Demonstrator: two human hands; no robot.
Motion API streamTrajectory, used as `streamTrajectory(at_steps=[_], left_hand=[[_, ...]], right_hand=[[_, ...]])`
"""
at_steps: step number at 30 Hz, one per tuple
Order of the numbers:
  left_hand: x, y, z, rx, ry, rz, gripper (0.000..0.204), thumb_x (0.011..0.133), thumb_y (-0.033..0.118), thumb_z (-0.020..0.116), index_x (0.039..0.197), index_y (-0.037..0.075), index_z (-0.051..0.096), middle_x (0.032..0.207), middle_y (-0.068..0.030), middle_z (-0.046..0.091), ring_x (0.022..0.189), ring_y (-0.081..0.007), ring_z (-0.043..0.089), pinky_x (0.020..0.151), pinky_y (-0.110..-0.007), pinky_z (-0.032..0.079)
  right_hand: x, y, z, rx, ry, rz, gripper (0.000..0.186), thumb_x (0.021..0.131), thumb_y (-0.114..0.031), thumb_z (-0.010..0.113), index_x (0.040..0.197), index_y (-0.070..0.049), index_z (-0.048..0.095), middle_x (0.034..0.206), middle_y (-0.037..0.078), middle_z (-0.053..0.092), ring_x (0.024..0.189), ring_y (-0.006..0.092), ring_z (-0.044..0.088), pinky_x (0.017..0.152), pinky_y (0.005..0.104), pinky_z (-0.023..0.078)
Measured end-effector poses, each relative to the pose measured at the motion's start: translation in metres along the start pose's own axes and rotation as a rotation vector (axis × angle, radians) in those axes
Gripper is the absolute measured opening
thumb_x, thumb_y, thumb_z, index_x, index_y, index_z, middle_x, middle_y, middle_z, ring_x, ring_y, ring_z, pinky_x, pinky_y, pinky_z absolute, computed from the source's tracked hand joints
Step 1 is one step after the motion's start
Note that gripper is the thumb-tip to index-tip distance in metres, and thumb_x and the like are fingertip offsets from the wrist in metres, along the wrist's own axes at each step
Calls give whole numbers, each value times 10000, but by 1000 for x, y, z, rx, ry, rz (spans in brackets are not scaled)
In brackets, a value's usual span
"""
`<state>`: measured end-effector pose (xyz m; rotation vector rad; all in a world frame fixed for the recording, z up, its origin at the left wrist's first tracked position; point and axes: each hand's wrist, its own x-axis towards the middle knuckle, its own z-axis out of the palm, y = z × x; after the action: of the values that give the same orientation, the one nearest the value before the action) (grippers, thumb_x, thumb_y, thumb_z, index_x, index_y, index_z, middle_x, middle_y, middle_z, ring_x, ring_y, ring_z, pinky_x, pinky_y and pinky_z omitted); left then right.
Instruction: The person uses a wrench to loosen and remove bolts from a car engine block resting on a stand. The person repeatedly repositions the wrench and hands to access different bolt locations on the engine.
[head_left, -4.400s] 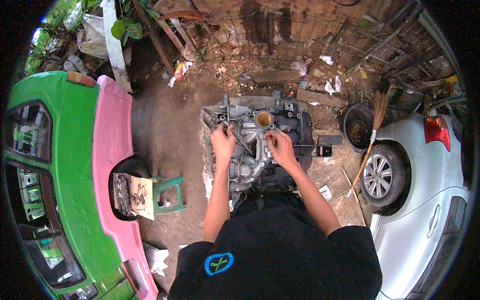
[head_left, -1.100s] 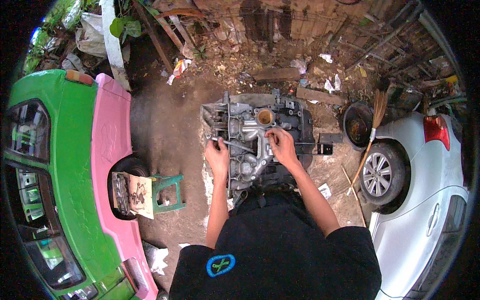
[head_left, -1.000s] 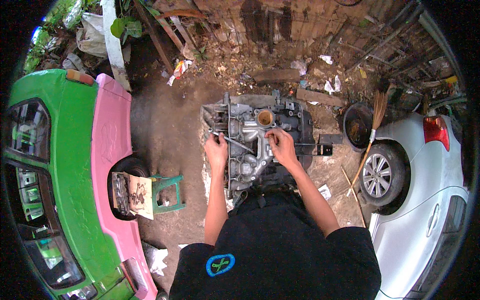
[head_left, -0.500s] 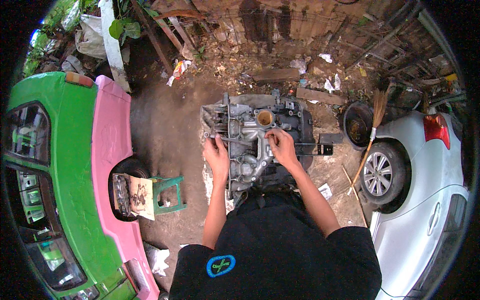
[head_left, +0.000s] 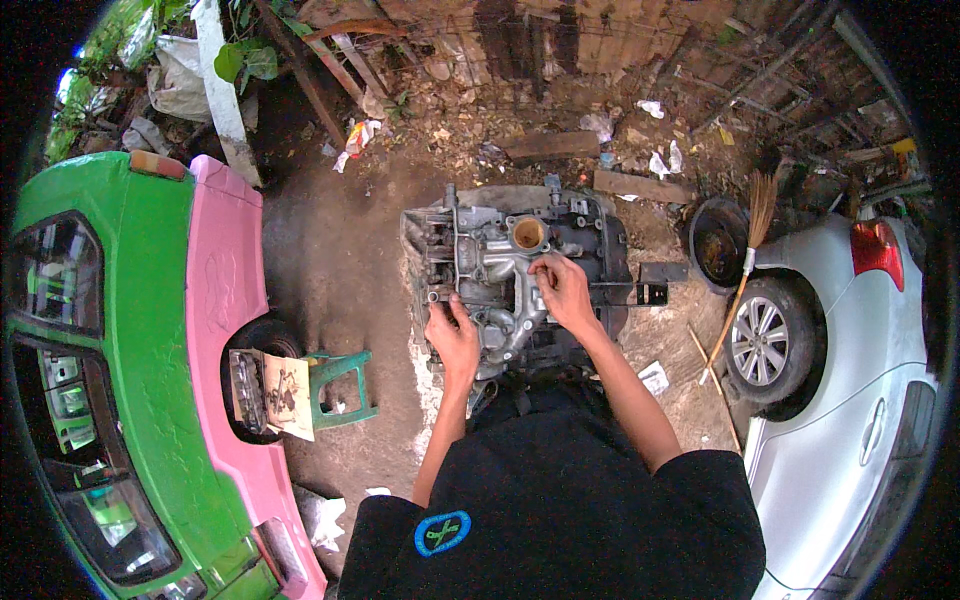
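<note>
– Engine [head_left: 507, 272], pos pls?

– Centre, just far of the person's black shirt [head_left: 580, 490], btwn a green-and-pink vehicle [head_left: 222, 260] on the left and a silver car [head_left: 850, 320] on the right.

– Left hand [head_left: 453, 338]?

– At the engine's left side, fingers bent, thumb a bit apart from them. Small pale ring-shaped end [head_left: 433, 296] right by the fingertips. Gripping it or not: can't tell.

– Right hand [head_left: 565, 295]?

– At the silvery manifold [head_left: 523, 312], near side of its round, brownish opening [head_left: 528, 233]. Fingers curled, tips close together; anything btwn them is hidden, so can't tell re grip.

– Rest of left side?

– Green stool [head_left: 342, 395], w/ a cardboard sheet [head_left: 290, 400] by it and a long metal part [head_left: 247, 390] at the sheet's left edge. Dark marks or small bits on the sheet, too tiny to ID.

– Right side?

– Dark flat piece [head_left: 660, 272] sticking out past the engine. Farther right, a dark round tub [head_left: 700, 225], then a broom [head_left: 748, 262], bristles far, handle slanting near and left.

– Far end?

– Two wooden planks [head_left: 645, 188] on littered dirt, approx parallel.
</note>
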<state>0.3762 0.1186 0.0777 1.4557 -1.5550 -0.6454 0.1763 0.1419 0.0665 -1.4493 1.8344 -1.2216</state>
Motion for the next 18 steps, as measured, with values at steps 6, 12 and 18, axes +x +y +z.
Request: streamTrajectory(at_steps=[6, 12, 18], left_hand=[[1, 5, -1, 6, 3, 5, 193, 992, 123, 541, 906, -48, 566, 673, -180, 603, 600, -360, 593, 596, -457, 446], [2, 5, 1, 18, -22, -15, 179, 989, 122, 544, 947, -50, 565, 701, -204, 611, 606, -379, 592, 588, -460, 446], [7, -6, 7, 3, -19, 29, 170, 987, 126, 545, 967, -41, 569, 707, -210, 622, 601, -388, 596, 572, -460, 442]], right_hand=[[0, 3, 1, 7, -1, 0, 82, 865, -41, 609, 930, -46, 658, 752, 109, 544, 642, 231, 534, 643, 368, 457], [-1, 1, 0, -18, 8, -16, 65, 873, -54, 618, 924, -47, 659, 741, 106, 539, 627, 231, 529, 629, 367, 452], [0, 1, 1, -14, 28, -39, 55, 886, -56, 612, 913, -53, 659, 730, 101, 540, 630, 228, 536, 624, 367, 450]])
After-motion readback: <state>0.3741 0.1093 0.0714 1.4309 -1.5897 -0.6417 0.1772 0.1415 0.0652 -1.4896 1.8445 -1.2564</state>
